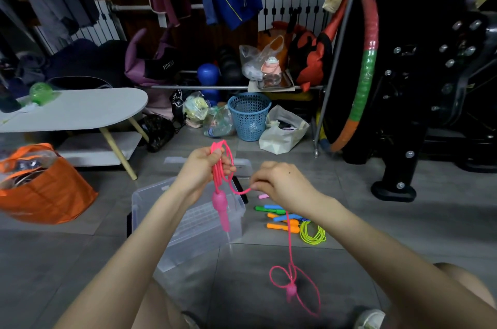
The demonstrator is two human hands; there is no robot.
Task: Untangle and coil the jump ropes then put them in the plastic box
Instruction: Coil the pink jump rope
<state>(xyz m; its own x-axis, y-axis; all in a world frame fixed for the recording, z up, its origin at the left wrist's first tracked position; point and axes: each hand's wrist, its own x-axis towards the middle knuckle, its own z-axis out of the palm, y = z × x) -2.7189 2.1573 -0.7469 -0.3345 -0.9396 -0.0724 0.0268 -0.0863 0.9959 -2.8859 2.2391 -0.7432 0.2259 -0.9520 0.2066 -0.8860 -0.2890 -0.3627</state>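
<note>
Two hands are raised above the grey tiled floor, and the pink jump rope [217,181] is held between them. Several loops of the rope are gripped in the left hand [201,167], with its fingers curled round them. One pink handle [221,207] hangs from these loops, above the open plastic box [199,242]. A single strand is pinched by the fingers of the right hand [281,183], just right of the loops. From that pinch the strand drops to the near floor, where it is looped around the second pink handle [291,291]. The box is placed on the floor under the left forearm, and nothing can be made out inside it. A pile of other jump ropes [282,217], with green, blue and orange handles and a yellow-green cord [313,233], is laid on the floor just right of the box.
</note>
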